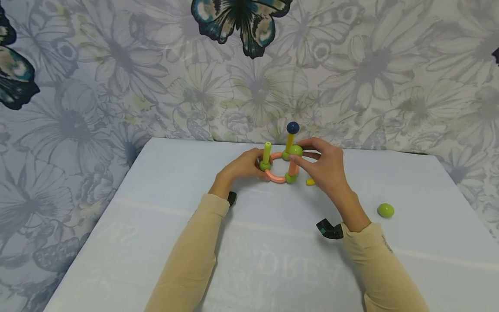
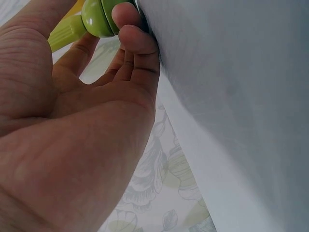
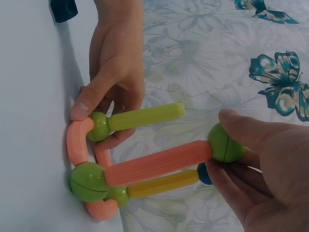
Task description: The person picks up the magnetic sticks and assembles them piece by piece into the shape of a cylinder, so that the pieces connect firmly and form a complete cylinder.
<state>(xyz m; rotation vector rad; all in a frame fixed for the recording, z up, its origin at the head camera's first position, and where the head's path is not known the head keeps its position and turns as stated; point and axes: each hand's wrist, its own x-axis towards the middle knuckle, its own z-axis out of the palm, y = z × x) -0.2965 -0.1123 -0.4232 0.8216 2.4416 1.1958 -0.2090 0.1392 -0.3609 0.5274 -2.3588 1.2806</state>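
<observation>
A toy ring of pink curved pieces (image 1: 276, 177) joined by green balls stands on the table (image 1: 163, 208). My left hand (image 1: 260, 165) pinches the ring's left green ball (image 3: 100, 126), which carries an upright lime rod (image 1: 267, 151). My right hand (image 1: 299, 154) grips another green ball (image 3: 222, 143) on top of an orange rod (image 3: 157, 163); that rod rises from the near green ball (image 3: 88, 181). Behind it a yellow rod (image 1: 290, 141) stands with a dark blue ball (image 1: 293, 127) on top. The left wrist view shows my palm and fingertips (image 2: 130, 29) against the left green ball (image 2: 99, 18).
A loose green ball (image 1: 385, 210) lies on the table to the right. A small yellow piece (image 1: 310, 182) peeks out under my right hand. A flowered cloth with butterflies (image 1: 241, 21) hangs behind the table. The table's left edge (image 1: 97, 225) drops off.
</observation>
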